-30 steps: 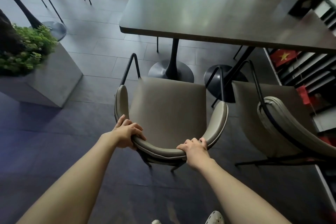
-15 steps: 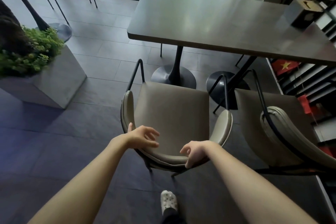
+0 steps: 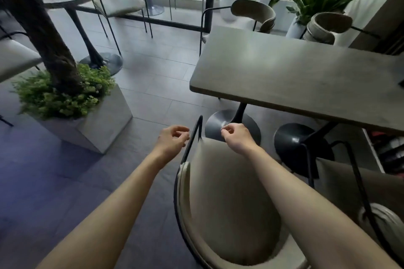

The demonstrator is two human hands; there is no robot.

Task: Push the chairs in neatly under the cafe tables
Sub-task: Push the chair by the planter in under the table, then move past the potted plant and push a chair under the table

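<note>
The beige padded chair with thin black metal frame [image 3: 227, 199] stands short of the grey rectangular cafe table [image 3: 295, 76], seat not yet under. Left hand [image 3: 172, 140] and right hand [image 3: 236, 136] hover loosely curled, grasping nothing. Likely light, rigid; grip the curved backrest. 2 chairs this side, 2 opposite.

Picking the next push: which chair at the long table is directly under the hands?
The near chair, under both forearms, left hand and right hand empty above it. The second near-side chair sits further right.
</note>
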